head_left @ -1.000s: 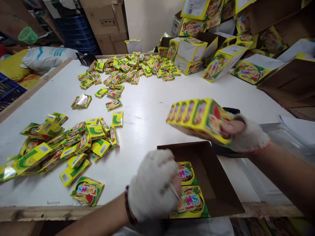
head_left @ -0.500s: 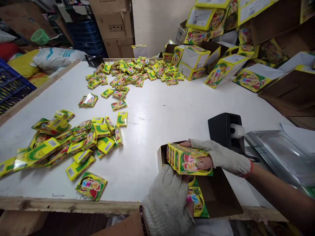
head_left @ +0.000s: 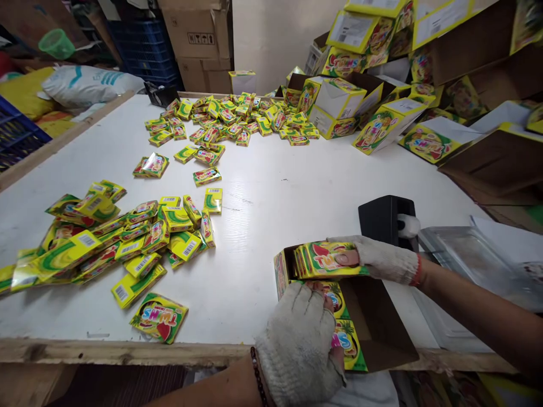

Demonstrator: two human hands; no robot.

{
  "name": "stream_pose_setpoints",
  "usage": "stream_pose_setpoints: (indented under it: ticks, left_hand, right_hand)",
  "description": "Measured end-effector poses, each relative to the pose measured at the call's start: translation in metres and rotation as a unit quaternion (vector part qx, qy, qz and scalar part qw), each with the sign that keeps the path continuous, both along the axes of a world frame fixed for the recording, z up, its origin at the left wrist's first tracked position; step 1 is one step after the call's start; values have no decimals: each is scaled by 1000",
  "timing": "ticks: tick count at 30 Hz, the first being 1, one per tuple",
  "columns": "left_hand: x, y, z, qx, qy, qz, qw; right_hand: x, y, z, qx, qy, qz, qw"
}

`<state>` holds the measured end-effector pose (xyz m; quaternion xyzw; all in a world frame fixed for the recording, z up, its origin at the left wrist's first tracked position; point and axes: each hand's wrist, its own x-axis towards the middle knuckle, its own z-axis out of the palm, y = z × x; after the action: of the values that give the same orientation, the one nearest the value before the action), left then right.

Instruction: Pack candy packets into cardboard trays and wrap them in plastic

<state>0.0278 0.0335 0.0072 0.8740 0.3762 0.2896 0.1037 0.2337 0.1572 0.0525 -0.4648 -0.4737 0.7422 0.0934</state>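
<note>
An open display carton [head_left: 392, 333] with a brown inside lies at the table's front edge, partly filled with small yellow-green "TWINS" boxes [head_left: 350, 342]. My right hand [head_left: 382, 257], in a fingerless knit glove, is closed on a stack of these small boxes [head_left: 322, 264] at the carton's far left end, thumb across the front one. My left hand [head_left: 297, 342], gloved alike, bends over the carton's near left part. Its fingertips reach in beside the packed boxes, and it hides much of that side.
Loose small boxes are piled at the left [head_left: 139, 237] and far side [head_left: 229, 118]. A black tape dispenser [head_left: 382, 220] stands beyond my right hand, with clear plastic trays [head_left: 458, 265] beside it. Display cartons [head_left: 386, 121] are heaped at the back right. A wooden rim [head_left: 127, 353] edges the table.
The stack in my right hand has gone lower and farther into the carton's far left end. My left fingers have come out from under it and now lie over the near boxes.
</note>
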Motion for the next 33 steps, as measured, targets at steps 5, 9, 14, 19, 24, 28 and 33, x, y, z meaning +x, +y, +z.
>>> stream_pose_setpoints:
  ticks: [5,9,14,19,24,28,33]
  left_hand:
    - [1,-1,2,6,-10,5,1000]
    - [1,0,5,-9,3,2,1000]
    - [3,-1,2,-13,-13,11,1000]
    - [3,-3,-2,6,-32,18,999]
    - [4,-5,-3,0,-48,33,998]
    - [7,-3,-4,-1,-66,29,997]
    - [-10,0,-10,13,-168,-14,986]
  right_hand:
    - [2,-12,-1,62,-49,-50,996]
    - [9,-30,-2,91,-99,-103,986]
    - [-5,-25,-4,92,-114,-72,987]
    - [-28,-12,-5,46,-120,-40,991]
    - [-27,-29,-13,108,-177,-113,972]
    - [-35,-48,-24,111,-214,-168,956]
    - [-55,-58,-31,90,-126,-222,963]
